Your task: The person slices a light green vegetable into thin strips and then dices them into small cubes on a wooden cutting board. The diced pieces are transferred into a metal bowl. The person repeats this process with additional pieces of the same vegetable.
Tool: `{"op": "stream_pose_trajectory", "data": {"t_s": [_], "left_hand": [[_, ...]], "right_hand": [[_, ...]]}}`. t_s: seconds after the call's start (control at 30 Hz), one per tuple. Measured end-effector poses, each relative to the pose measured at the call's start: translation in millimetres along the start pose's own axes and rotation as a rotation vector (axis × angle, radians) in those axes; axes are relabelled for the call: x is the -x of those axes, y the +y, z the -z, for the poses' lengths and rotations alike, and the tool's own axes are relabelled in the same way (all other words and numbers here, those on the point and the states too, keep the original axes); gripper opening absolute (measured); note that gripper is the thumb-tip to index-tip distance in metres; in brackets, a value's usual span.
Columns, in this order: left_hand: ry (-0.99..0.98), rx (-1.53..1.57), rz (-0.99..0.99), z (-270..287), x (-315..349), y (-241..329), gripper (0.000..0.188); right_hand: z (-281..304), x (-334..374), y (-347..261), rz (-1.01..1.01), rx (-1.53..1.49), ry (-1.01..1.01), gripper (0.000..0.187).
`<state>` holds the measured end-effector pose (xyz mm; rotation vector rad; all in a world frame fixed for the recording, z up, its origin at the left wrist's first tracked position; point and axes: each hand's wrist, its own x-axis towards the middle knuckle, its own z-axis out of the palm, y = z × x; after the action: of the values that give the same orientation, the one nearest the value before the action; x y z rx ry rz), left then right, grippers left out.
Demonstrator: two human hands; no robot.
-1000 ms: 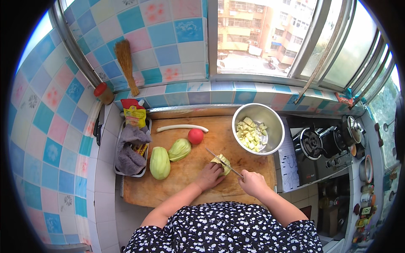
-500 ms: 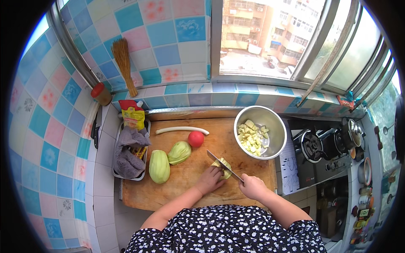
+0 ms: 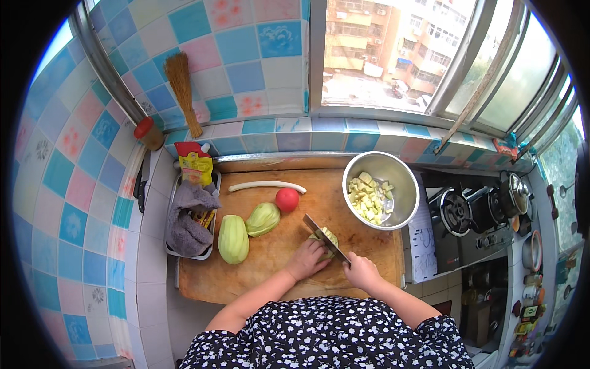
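My right hand (image 3: 362,272) is closed round the handle of a kitchen knife (image 3: 321,232), its blade slanting up to the left across cut pale-green eggplant pieces (image 3: 331,236). Against the near-left side of those pieces, my left hand (image 3: 307,261) presses with curled fingers, close beside the blade. Both hands work low over the wooden cutting board (image 3: 289,240). To the left lie a whole peeled eggplant (image 3: 233,240) and another peeled piece (image 3: 263,219), with a red tomato (image 3: 287,200) touching the latter. Diced eggplant (image 3: 370,198) fills part of a steel bowl (image 3: 404,178) at the board's far right.
A white scallion stalk (image 3: 267,185) lies along the board's far side. At left, a tray (image 3: 198,255) holds a grey cloth (image 3: 189,224) and a yellow-red pouch (image 3: 196,167). A second knife (image 3: 141,195) rests by the wall. The gas stove (image 3: 470,240) stands right.
The knife blade has shifted slightly and now covers more of the eggplant pieces. My right hand has moved a little left; my left hand keeps its hold.
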<state>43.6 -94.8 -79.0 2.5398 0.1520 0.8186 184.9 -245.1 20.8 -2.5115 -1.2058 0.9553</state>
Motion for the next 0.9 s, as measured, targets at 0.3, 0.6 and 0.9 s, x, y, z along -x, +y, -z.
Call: {"op": "stream_pose_trajectory", "data": {"t_s": [0.3,0.6,0.9], "left_hand": [[-0.095,-0.083,-0.013,28,-2,14,0.036],[-0.154,-0.081,-0.002,14,10,4,0.03],[-0.115,-0.033,0.041,11,13,1,0.031]], "right_hand": [[16,10,-2,0.034,-0.001,0.009,0.028],[26,30,-8,0.113,0.042,0.022,0.028],[24,19,-12,0.085,0.064,-0.036,0.026]]}}
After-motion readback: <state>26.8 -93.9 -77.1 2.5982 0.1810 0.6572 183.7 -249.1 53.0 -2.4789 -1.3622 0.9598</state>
